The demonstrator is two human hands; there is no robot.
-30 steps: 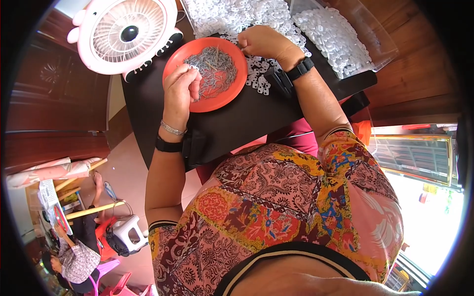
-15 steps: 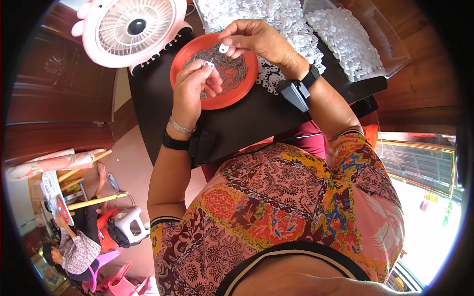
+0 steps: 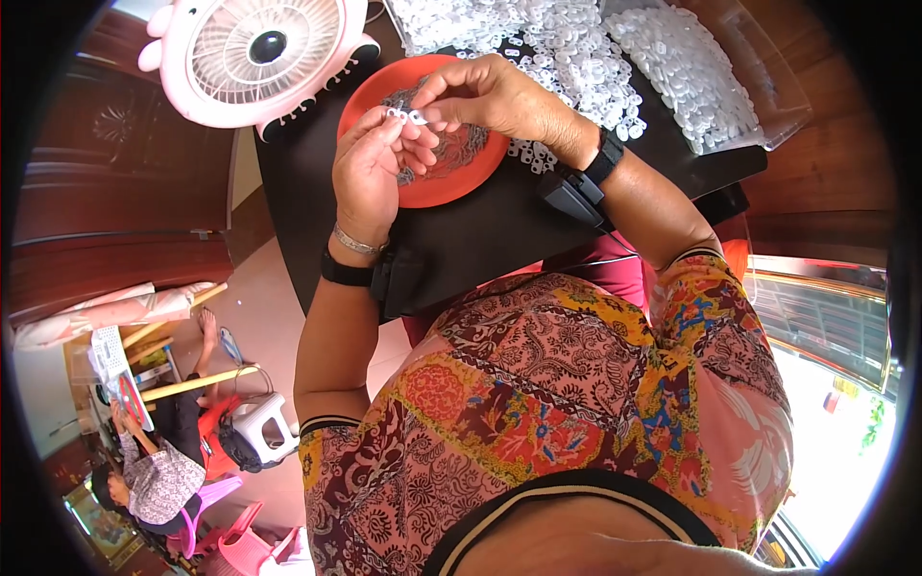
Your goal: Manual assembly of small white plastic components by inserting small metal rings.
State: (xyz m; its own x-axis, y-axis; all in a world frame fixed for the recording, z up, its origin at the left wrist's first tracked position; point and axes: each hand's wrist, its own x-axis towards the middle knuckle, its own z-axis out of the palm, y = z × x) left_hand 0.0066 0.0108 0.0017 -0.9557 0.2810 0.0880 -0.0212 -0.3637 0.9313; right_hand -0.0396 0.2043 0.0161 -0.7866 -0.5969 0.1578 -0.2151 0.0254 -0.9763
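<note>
A: Head view: what do I have on the hands?

B: Left hand: thumb and forefinger pinched on small white tabs, other fingers loosely curled. Right hand: thumb and fingertips closed on the tabs' right end. Two-sided hold, probably to keep tiny parts lined up.

A: Why there?

B: Tabs sit upper centre, above the red plate. I'd guess drops land with its grey metal pieces. Loose white pile, upper right of centre, likely suits my right-side reach.
</note>
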